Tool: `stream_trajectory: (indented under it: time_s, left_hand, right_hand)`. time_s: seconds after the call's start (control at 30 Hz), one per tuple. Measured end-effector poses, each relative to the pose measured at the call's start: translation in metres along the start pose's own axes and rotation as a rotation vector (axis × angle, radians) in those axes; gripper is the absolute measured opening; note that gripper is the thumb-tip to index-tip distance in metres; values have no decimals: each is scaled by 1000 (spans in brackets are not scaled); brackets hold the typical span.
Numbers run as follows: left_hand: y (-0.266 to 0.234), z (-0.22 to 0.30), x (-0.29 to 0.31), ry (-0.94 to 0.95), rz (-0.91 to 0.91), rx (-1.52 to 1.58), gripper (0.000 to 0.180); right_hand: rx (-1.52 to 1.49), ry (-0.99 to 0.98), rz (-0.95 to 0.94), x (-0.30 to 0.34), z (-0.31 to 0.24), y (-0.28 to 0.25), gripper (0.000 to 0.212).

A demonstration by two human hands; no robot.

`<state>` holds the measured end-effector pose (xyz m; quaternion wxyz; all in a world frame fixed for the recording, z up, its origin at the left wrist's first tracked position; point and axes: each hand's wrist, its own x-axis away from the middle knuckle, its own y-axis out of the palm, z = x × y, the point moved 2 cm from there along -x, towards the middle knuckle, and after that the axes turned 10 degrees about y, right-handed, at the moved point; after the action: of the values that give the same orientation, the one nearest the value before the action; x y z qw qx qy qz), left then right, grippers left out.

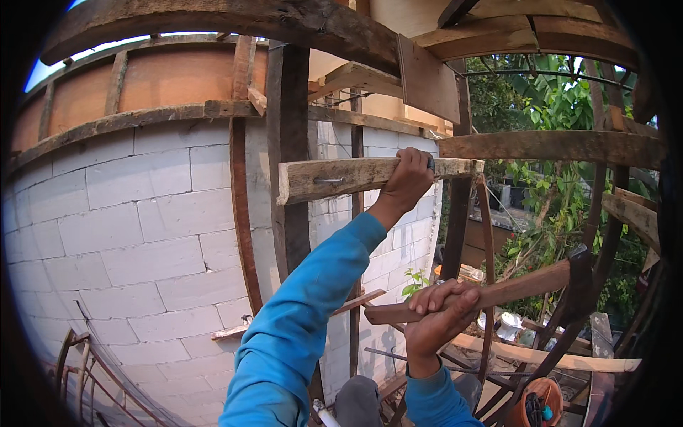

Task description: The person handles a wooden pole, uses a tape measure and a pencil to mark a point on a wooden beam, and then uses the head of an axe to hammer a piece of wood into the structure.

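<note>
My left hand [408, 178] is raised and wrapped round a short, rough wooden board [306, 182], held roughly level against an upright dark timber post [288, 107]. A nail [330, 181] sticks out of the board's face near its left end. Lower and to the right, my right hand [442, 309] is closed round the wooden handle [516, 286] of a hatchet-like tool. Its dark metal head [579, 274] points up to the right, apart from the board. Blue sleeves cover both forearms.
A white block wall [135, 242] runs along the left. Overhead crosses a thick beam [213, 20]; another timber [555, 147] spans the right. Below are several slanting timbers, a thin steel bar [441, 366] and an orange bucket [526, 406] holding items. Green plants [555, 107] stand beyond.
</note>
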<state>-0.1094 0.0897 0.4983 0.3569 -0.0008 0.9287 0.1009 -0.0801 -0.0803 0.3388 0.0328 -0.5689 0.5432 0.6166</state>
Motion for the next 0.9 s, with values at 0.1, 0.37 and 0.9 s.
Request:
stream_trajectory:
  time_s: [0.1, 0.37, 0.9]
  left_hand:
    - [-6, 2, -6, -4, -36, 11, 27]
    - [-5, -1, 2, 4, -9, 9, 27]
    - [33, 3, 18, -75, 65, 106, 40]
  right_hand:
    - [431, 248, -342, 12, 36, 6, 28]
    - [96, 122, -45, 6, -7, 1, 30]
    - [431, 698, -381, 13, 26, 13, 27]
